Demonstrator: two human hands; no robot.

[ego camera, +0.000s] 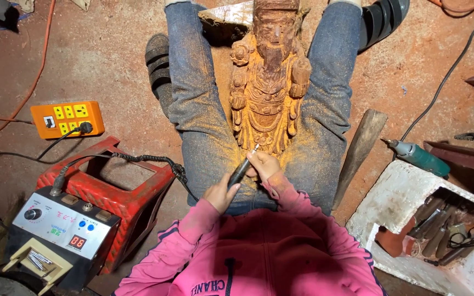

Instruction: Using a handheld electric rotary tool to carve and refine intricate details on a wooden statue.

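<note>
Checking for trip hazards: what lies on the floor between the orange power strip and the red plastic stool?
In the head view, only a black cable crosses from the orange power strip toward the red plastic stool; otherwise dusty floor.

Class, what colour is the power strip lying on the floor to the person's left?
Orange, with yellow sockets: the power strip, best seen in the head view.

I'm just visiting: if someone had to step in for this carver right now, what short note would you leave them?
Left hand grips the black rotary handpiece; right hand steadies its tip against the base of the wooden statue, which lies between the legs. Its cable leads to the control box on the left. The upper figure looks carved, coated in orange dust; the base is in hand. Spare tools sit in the white box on the right.
</note>
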